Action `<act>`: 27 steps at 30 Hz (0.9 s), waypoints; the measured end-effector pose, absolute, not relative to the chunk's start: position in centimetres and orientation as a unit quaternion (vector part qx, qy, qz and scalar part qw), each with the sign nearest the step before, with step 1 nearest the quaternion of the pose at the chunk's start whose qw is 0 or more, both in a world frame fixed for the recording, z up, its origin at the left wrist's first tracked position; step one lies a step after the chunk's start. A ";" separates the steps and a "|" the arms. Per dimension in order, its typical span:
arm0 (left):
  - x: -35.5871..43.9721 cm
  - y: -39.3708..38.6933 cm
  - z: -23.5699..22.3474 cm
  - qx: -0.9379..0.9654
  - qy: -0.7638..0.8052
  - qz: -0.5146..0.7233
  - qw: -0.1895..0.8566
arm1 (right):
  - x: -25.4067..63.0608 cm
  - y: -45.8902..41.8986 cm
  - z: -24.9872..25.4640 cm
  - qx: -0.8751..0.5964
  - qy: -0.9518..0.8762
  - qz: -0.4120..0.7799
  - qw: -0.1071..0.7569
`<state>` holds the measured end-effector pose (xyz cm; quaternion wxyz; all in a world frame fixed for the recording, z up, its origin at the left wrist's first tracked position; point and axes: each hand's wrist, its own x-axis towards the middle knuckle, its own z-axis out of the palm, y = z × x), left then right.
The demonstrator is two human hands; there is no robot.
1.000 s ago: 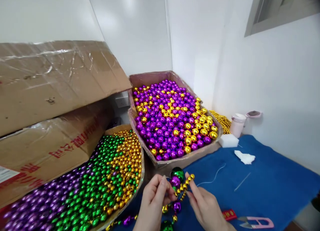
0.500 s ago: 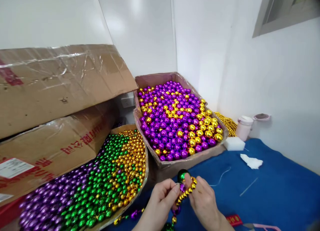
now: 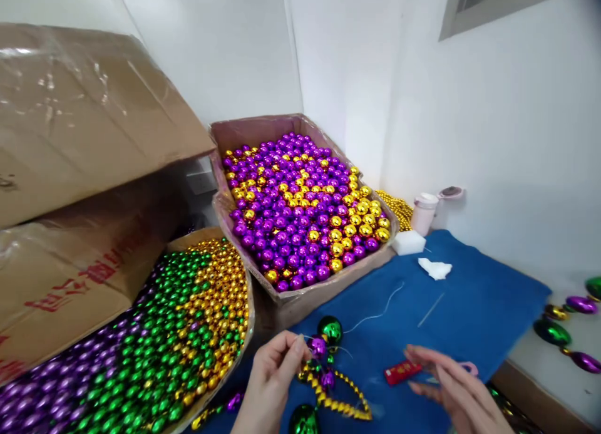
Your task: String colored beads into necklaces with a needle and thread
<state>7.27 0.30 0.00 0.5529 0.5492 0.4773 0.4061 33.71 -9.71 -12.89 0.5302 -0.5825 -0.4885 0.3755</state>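
My left hand (image 3: 270, 381) pinches a bead strand (image 3: 328, 384) of green, purple and small gold beads just above the blue cloth (image 3: 469, 302). A large green bead (image 3: 330, 329) and a purple one (image 3: 318, 346) sit right by its fingertips. My right hand (image 3: 453, 390) hovers to the right, apart from the strand, fingers stretched out and blurred, holding nothing. It is above pink-handled scissors (image 3: 467, 366) and beside a small red item (image 3: 399, 372). A thin white thread (image 3: 382, 309) trails from the strand across the cloth.
A cardboard box of purple and gold balls (image 3: 300, 208) stands behind. A tray of green, gold and purple beads (image 3: 154, 340) lies at left under tilted cartons (image 3: 84, 171). White foam block (image 3: 408, 242), tissue (image 3: 435, 268), pink cup (image 3: 424, 213), needle (image 3: 431, 310), finished strands (image 3: 568, 327) at right.
My right hand has let go of the gold beads and moved right and down, toward the scissors. The strand's gold loop now lies on the cloth. The view has shifted to the right.
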 end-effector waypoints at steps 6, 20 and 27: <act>7.6 0.4 0.2 0.554 0.473 0.397 0.558 | 39.7 -7.1 -16.6 -0.611 -0.768 -0.011 0.192; 7.5 0.7 -0.2 0.551 0.486 0.401 0.547 | 38.5 -5.1 -14.2 -0.564 -0.819 -0.061 0.085; 7.6 0.9 -0.2 0.547 0.479 0.401 0.558 | 43.9 -8.0 -15.2 -0.585 -0.805 -0.066 0.072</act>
